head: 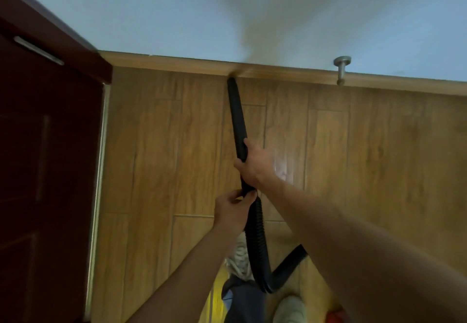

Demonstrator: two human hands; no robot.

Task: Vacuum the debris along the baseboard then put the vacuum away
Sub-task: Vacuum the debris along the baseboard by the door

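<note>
The right hand (pixel 255 163) is gripping the black nozzle (pixel 236 118), its tip beyond the grip touching the baseboard (pixel 278 73). Just below, the left hand (pixel 233 207) is pinching the hose (pixel 256 236) joint.

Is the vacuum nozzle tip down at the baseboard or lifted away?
Down at it. The nozzle slants from the right hand to the baseboard, its tip meeting the bottom edge at the floor.

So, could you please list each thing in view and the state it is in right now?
Crevice nozzle: tip at the baseboard.
Right hand: closed around the nozzle.
Left hand: gripping the nozzle-hose joint.
Hose: hanging, looped near the floor.
Door: open or shut, cannot tell.
Doorstop: upright, nothing touching it.
</note>
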